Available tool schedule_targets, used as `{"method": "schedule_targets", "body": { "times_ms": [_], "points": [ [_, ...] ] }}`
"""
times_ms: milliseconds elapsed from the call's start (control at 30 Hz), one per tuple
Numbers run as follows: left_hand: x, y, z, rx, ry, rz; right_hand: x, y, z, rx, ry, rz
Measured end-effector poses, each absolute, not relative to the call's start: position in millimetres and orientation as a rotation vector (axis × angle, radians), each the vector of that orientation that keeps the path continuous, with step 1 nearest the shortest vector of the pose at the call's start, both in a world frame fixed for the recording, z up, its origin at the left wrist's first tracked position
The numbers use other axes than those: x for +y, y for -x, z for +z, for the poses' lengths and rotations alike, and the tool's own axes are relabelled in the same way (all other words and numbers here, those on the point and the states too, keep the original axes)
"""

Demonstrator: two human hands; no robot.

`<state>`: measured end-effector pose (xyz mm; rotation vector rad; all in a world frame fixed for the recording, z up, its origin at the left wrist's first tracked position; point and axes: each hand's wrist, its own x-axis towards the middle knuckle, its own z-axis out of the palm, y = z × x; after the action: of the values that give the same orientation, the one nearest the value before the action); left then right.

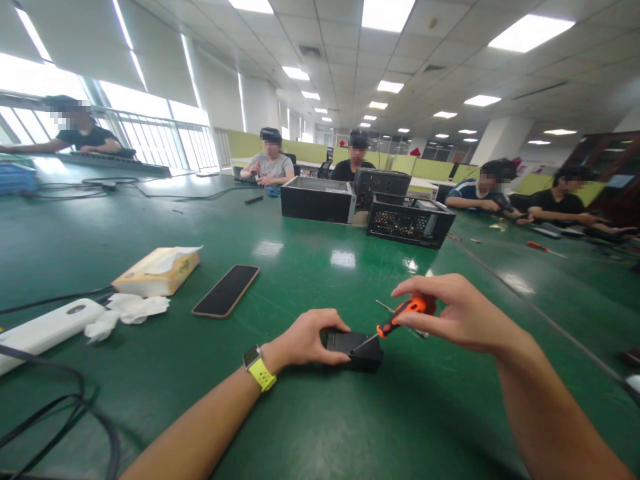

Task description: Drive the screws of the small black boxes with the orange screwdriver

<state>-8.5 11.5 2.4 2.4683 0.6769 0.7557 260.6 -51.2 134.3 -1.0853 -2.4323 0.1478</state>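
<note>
Left hand (310, 337): fingers clamped on black rectangular box (360, 360), from its nine o'clock, on glossy green bench (300, 427); brace firmly. Orange-and-black-handled metal screwdriver (395, 321) slants toward two o'clock, right hand (460, 310) fingers gripping it; press along its axis.

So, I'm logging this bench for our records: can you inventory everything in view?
Box: 1, black, front centre
Held screwdriver: 1, orange-black, at the box
Loose screwdriver: 1, orange-handled, far right
Metal rod: 1, grey, by held screwdriver
Phone: 1, dark-faced, left of box
Tissue pack: 1, yellowish, left
Crumpled tissues: uncounted, white, by tissue pack
Long device: 1, white, left edge
Cables: several, black, left
Computer cases: apparently 3, black, far centre
Basket: 1, blue, far left
Co-workers: 5, mixed clothing colours, around table
Table: 1, green, across the view
Ceiling lights: many, white, overhead
Partitions: several, yellow-green, background
Watch: 1, lime strap, left wrist
Left hand: 1, bare, gripping box
Right hand: 1, bare, on held screwdriver
</note>
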Motion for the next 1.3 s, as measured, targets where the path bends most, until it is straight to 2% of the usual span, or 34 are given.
{"method": "schedule_targets", "body": {
  "times_ms": [1300],
  "points": [
    [10.7,8.6,2.3,0.678,-2.457,0.766,-51.6,-258.4,133.0,-2.425,1.066,0.194]
  ]
}}
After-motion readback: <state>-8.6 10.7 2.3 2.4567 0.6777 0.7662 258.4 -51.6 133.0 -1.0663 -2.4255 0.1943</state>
